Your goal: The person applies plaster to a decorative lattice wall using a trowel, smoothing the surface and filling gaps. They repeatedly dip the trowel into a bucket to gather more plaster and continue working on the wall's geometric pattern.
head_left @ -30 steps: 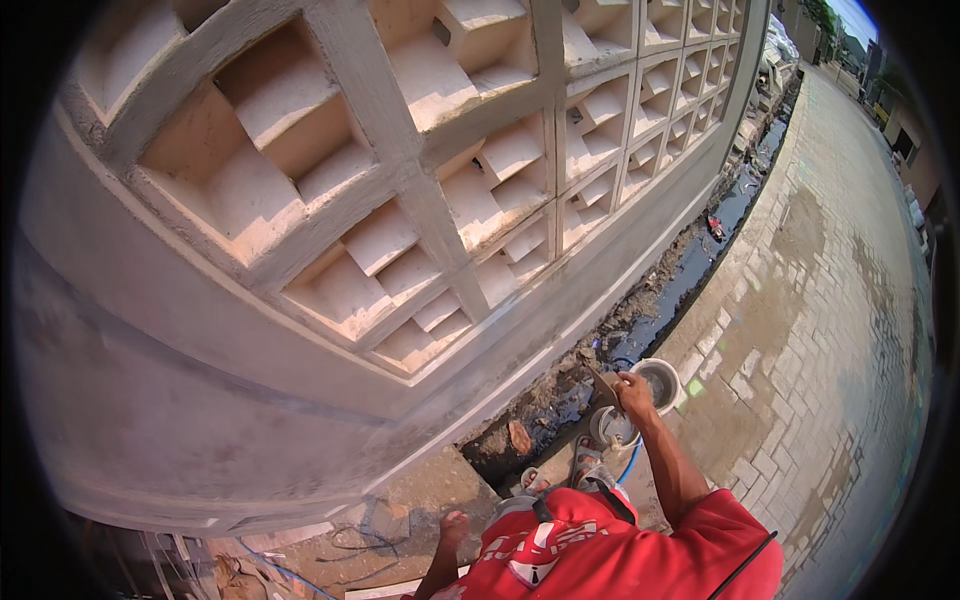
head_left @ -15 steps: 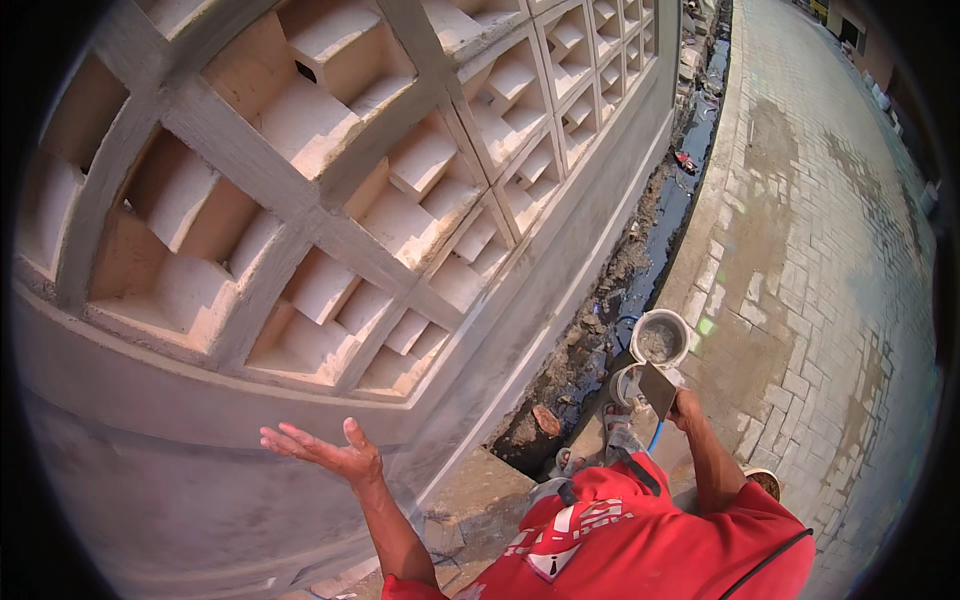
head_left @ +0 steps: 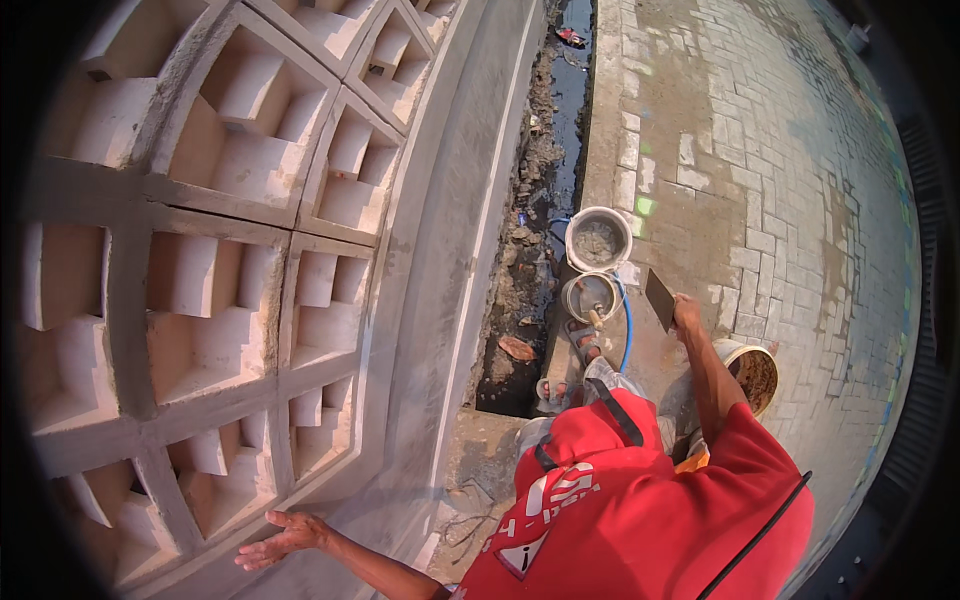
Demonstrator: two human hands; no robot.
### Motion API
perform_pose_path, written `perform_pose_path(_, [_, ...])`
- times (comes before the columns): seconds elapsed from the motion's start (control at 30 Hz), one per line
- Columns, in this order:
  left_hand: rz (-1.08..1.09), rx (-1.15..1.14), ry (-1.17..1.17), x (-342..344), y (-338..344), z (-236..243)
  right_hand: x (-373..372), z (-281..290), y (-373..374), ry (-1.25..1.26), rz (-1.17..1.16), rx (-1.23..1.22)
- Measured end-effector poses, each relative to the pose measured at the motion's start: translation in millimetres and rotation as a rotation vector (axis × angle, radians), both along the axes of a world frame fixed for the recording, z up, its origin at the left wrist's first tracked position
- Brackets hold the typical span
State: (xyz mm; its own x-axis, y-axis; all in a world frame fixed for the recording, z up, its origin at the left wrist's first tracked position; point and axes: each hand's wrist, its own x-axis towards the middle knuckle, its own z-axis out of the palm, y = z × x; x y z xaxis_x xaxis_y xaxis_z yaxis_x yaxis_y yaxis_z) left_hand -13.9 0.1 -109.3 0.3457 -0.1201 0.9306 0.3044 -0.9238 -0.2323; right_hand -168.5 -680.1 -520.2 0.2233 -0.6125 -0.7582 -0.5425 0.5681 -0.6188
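My right hand grips a flat, dark rectangular plastering trowel, its blade tilted and held over the paving at the right. Down at the lower left, my left hand is empty with its fingers stretched apart, in front of the wall of openwork concrete blocks. Whether it touches the wall I cannot tell. Left of the trowel stand two pails: a white bucket with grey wet mix inside, and a smaller bucket with greyish liquid and a light-coloured handle sticking out.
A third bucket with brown contents stands by my right forearm. Between wall and paving runs a ditch of dark water with rubble along it. A blue hose curves past the smaller bucket. Brick paving stretches along the right.
The view has turned toward the paving, so the wall sits farther left. My left hand has lowered toward the lower left. The trowel now shows farther from the buckets, still in my right hand.
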Motion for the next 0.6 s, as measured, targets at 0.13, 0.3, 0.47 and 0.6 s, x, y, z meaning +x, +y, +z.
perform_pose_path(0.13, [0.036, 0.049, -0.008, 0, 9, -6, 5, -8, 23, -0.024, 0.000, 0.215])
perform_pose_path(0.3, [0.026, 0.070, -0.054, 22, 6, -21, 34, -54, 41, 0.095, 0.208, 0.328])
perform_pose_path(0.47, [0.005, 0.136, -0.043, 59, 5, -52, 65, -148, 35, 0.124, 0.246, 0.280])
perform_pose_path(0.6, [-0.016, 0.187, -0.045, 85, 5, -72, 108, -203, 20, -0.055, 0.054, 0.280])
